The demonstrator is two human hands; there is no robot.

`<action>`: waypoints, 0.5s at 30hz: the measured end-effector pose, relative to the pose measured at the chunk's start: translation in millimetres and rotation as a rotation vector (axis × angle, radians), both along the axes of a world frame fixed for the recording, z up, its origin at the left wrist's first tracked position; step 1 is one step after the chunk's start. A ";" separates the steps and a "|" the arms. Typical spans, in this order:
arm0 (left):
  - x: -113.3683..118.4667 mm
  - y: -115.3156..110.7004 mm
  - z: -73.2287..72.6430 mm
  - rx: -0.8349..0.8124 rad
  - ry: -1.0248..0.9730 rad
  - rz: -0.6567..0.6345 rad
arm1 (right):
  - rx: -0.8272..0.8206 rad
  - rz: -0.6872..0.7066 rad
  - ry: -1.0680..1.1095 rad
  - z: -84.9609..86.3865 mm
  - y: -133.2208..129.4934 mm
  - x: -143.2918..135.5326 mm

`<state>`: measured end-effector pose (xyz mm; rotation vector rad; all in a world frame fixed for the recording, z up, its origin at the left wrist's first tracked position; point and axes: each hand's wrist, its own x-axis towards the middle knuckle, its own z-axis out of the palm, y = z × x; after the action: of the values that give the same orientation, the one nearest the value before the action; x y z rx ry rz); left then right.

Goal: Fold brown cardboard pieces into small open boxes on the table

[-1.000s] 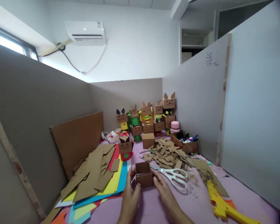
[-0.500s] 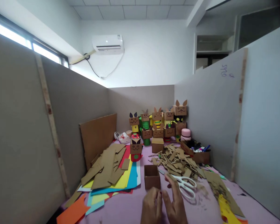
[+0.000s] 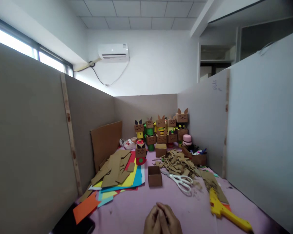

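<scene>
My left hand (image 3: 152,221) and my right hand (image 3: 169,219) are pressed together at the bottom centre, over the purple cloth (image 3: 127,211). Their fingers are folded against each other; whether anything small is between them is hidden. In front of them stands an open-topped brown cardboard box (image 3: 155,177), touched by neither hand. White-handled scissors (image 3: 182,182) lie to its right, blades toward the box. A yellow glue gun (image 3: 226,211) rests farther right, beside a stained cardboard strip (image 3: 213,185).
Cardboard sheets (image 3: 113,169) lie on coloured paper (image 3: 136,178) at left. Cardboard scraps (image 3: 179,162) are piled right of centre. Behind stand several cardboard animal figures (image 3: 161,138), a pink-lidded container (image 3: 187,139) and a box of pens (image 3: 199,158). Orange paper (image 3: 86,207) lies front left.
My hands have come together and drawn back from the box, lower in view. The view has shifted, showing more of the glue gun and a dark object at lower left.
</scene>
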<state>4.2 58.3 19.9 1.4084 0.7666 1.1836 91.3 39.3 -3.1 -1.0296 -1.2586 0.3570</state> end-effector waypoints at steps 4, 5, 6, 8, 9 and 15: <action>-0.5 -2.5 -2.8 -0.130 -0.071 -0.074 | -0.099 0.004 0.071 9.4 -21.0 5.9; -1.1 -1.8 -2.9 -0.156 -0.093 -0.074 | -0.113 -0.004 0.079 13.4 -23.6 7.1; -1.6 -1.2 -2.6 -0.176 -0.112 -0.077 | -0.122 -0.016 0.088 17.4 -25.2 7.7; -2.7 -0.8 -0.5 -0.204 -0.135 -0.089 | -0.124 -0.034 0.097 24.7 -26.4 7.5; -3.0 -1.2 1.2 -0.214 -0.139 -0.099 | -0.121 -0.045 0.101 27.6 -26.2 6.8; -1.7 -4.1 11.0 -0.258 -0.144 -0.140 | -0.100 -0.067 0.070 34.1 -22.9 3.3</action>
<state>2.5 54.2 30.8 1.1326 0.6818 1.0256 94.6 16.4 31.1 -1.1323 -1.1503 0.4036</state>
